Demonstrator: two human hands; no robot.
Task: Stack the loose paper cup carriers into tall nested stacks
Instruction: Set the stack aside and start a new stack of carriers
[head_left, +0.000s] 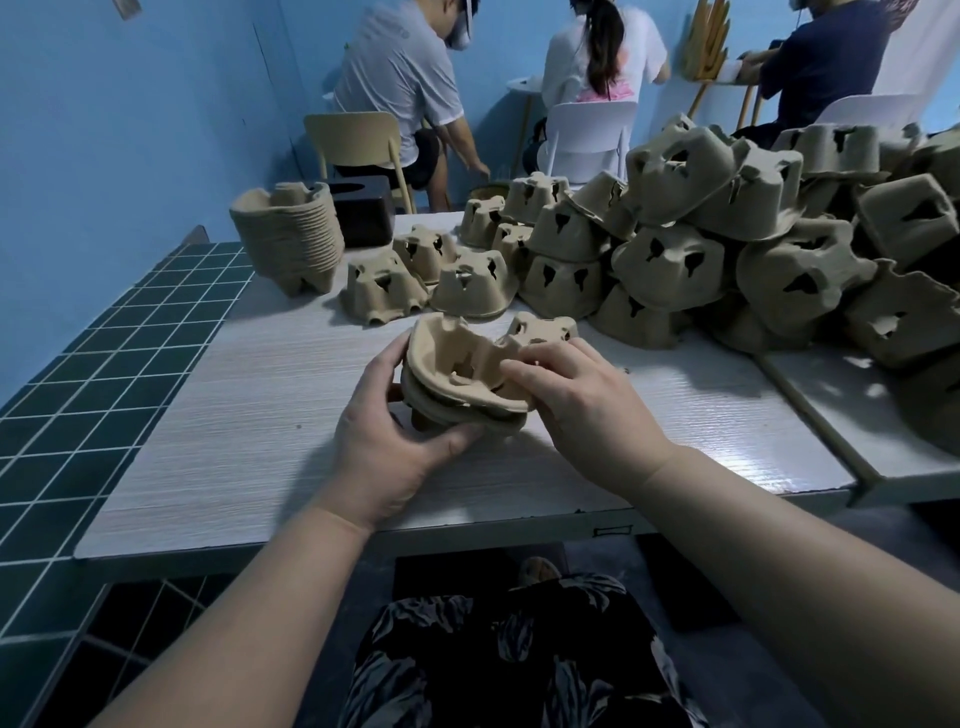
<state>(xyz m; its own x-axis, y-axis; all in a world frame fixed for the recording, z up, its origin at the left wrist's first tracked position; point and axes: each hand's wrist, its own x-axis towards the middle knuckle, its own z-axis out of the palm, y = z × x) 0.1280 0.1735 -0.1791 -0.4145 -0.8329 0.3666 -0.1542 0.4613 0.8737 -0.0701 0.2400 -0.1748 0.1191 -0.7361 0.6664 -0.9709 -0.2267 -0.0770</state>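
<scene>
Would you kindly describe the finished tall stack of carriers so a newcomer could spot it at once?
Start at the white table and follow its left edge to the far corner. There, beside a black box, stands the tall nested stack. Unlike the loose carriers heaped to the right, its rims form tight layered ridges.

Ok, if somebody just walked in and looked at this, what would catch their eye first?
Most likely the big heap of loose cup carriers piled upside down across the right and far side of the white table. Next, at centre, the left hand and right hand holding a small nested stack open side up. A tall finished stack lies tilted at the table's far left corner.
</scene>
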